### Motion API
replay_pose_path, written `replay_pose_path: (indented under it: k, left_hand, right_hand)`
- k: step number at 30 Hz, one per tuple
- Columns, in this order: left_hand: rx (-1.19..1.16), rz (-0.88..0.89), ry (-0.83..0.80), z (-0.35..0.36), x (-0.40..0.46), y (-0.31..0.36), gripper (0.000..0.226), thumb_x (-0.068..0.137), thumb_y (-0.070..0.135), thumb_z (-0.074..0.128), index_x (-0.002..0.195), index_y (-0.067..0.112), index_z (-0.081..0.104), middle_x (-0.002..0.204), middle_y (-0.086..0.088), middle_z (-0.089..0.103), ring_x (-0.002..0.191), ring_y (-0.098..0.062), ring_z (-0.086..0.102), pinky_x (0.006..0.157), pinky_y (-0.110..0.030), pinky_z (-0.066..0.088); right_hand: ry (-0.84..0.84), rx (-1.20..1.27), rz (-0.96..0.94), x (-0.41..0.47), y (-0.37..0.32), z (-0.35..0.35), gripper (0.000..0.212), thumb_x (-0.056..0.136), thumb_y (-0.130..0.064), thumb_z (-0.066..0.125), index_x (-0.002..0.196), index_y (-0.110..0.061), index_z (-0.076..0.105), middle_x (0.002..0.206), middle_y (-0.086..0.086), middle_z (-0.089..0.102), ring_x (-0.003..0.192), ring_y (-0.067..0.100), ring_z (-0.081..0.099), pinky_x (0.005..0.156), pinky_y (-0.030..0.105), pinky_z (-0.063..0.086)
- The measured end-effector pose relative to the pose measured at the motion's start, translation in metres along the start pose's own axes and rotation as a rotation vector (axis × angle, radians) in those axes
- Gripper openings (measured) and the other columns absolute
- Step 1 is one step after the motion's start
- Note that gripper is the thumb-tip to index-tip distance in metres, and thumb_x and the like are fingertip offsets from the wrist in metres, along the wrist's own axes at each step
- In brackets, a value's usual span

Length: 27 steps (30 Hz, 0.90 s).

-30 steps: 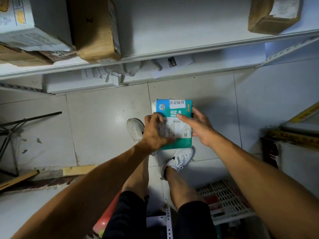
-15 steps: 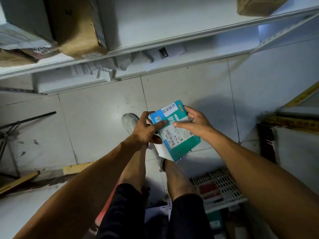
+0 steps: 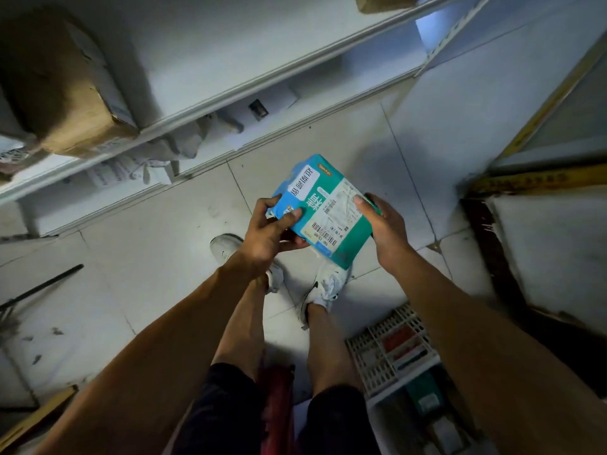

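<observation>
At the moment of inspection, one teal package (image 3: 323, 208) was held in the air between both hands. It was tilted, one corner toward the shelving, above the tiled floor (image 3: 138, 257) and directly over the person's two white shoes (image 3: 330, 284). The left hand (image 3: 267, 231) gripped its near corner, fingers (image 3: 293, 214) curled round the edge and the thumb pressed on the printed face. The right hand (image 3: 386, 224) gripped the opposite edge, its thumb lying on the white shipping label (image 3: 338, 211). Neither hand was free. Judged risk: the package was held only by a corner and an edge, and its wrapping looked smooth, so turning it to read the label could let it slip and drop onto the feet or floor. A second risk, in my judgement, was that the right thumb covered part of the label, which could cause a misreading before shelving. Count taken: one package, two hands, two shoes and one label bearing several barcodes. Two white shelf boards (image 3: 262, 77) were in view, with one brown cardboard box (image 3: 65, 93) on the upper board and the corner of a second box (image 3: 384, 0) at the top edge. Loose papers (image 3: 131, 165) lay on the lower board, too crumpled to count, and one white slatted crate (image 3: 391, 346) sat low beside the right leg.
</observation>
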<state>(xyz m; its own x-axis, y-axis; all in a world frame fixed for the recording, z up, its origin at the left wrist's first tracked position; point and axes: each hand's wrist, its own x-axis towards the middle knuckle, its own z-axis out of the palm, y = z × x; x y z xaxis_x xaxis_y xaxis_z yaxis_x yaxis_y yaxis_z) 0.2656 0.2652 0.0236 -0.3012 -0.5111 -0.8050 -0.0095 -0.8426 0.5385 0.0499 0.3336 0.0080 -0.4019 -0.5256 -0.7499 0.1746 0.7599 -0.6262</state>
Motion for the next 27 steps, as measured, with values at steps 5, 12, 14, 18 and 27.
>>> replay_pose_path:
  k: [5,12,14,18,27]
  left_hand:
    - [-0.031,0.008,-0.011,0.023,-0.001,-0.003,0.028,0.097,0.018,0.067,0.109,0.015,0.041,0.102,-0.020,0.074,0.090,-0.034,0.073,0.079,-0.048,0.063]
    - [-0.143,-0.081,-0.117,0.081,-0.014,-0.014,0.020,0.099,0.017,0.063,0.102,0.017,0.043,0.108,-0.023,0.070,0.092,-0.035,0.065,0.085,-0.048,0.062]
    - [-0.084,-0.111,-0.140,0.098,-0.017,-0.018,0.021,0.099,0.017,0.064,0.103,0.018,0.044,0.105,-0.022,0.071,0.085,-0.032,0.070,0.082,-0.046,0.063]
    - [0.217,-0.202,-0.213,0.127,-0.019,-0.023,0.033,0.095,0.024,0.068,0.116,0.018,0.044,0.103,-0.020,0.074,0.091,-0.035,0.075,0.075,-0.047,0.063]
    - [1.024,-0.364,-0.421,0.212,0.000,-0.039,0.093,0.078,0.060,0.071,0.152,0.039,0.019,0.128,-0.012,0.066,0.109,-0.034,0.069,0.072,-0.054,0.063]
  right_hand:
    - [0.088,0.436,0.111,-0.005,0.021,-0.021,0.084,0.080,-0.042,0.083,0.150,-0.026,0.039,0.136,0.001,0.061,0.117,0.019,0.065,0.078,0.034,0.061]
    - [-0.197,0.736,0.212,-0.029,0.049,-0.062,0.075,0.074,-0.063,0.073,0.137,-0.026,0.057,0.138,0.011,0.061,0.128,0.032,0.057,0.107,0.059,0.041]
    - [-0.169,0.792,0.134,-0.035,0.054,-0.080,0.088,0.065,-0.060,0.082,0.139,-0.021,0.055,0.134,0.015,0.062,0.123,0.031,0.059,0.099,0.051,0.051]
    - [-0.116,0.840,0.071,-0.051,0.081,-0.126,0.079,0.067,-0.056,0.082,0.133,-0.021,0.058,0.127,0.015,0.063,0.117,0.033,0.060,0.096,0.052,0.053]
    - [-0.069,0.967,0.183,-0.096,0.171,-0.222,0.107,0.038,-0.055,0.098,0.130,-0.016,0.061,0.120,0.007,0.073,0.104,0.021,0.072,0.075,0.036,0.062]
